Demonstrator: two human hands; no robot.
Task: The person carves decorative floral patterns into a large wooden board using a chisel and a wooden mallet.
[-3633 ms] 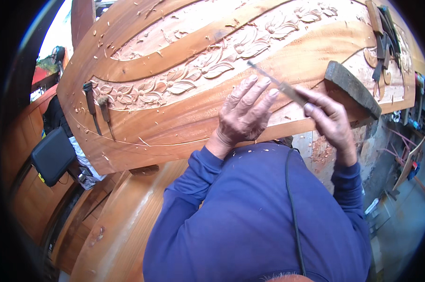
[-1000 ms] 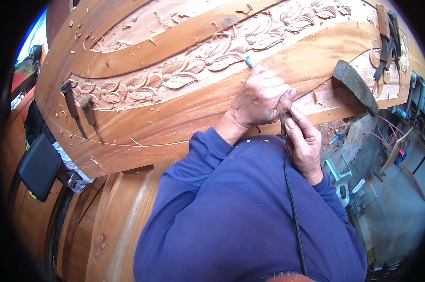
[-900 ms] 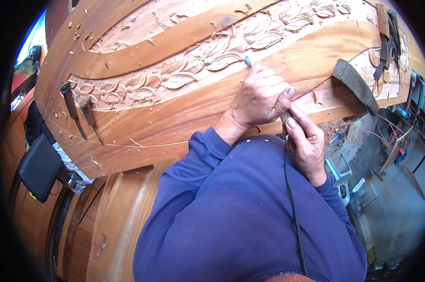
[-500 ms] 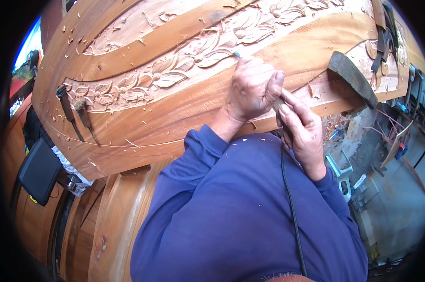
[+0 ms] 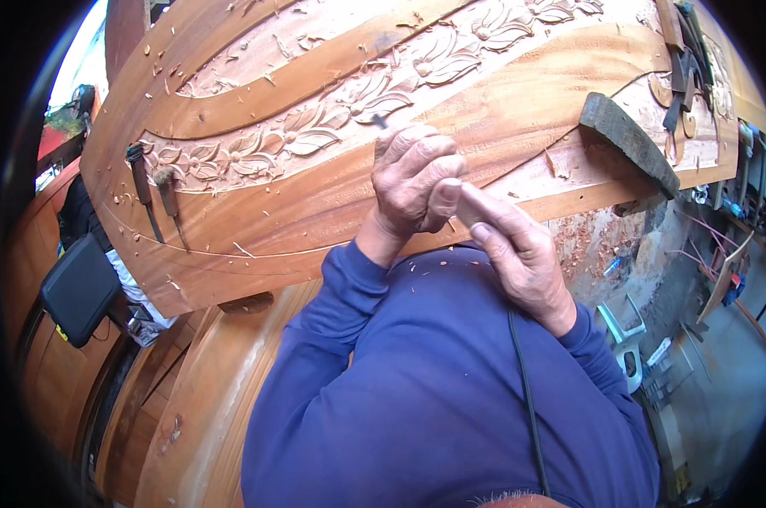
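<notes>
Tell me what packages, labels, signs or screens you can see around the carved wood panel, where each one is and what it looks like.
No clear package, label, sign or lit screen shows.
Black flat pad: left of the carved panel, below its edge; dark, rounded rectangle, too unclear to call a screen.
Small items on the floor: lower right, too blurred to identify.

I see no packages, labels, signs or lit screens anywhere in my view; only a flat black rectangular pad [image 5: 80,290] at my lower left could pass for one.
</notes>
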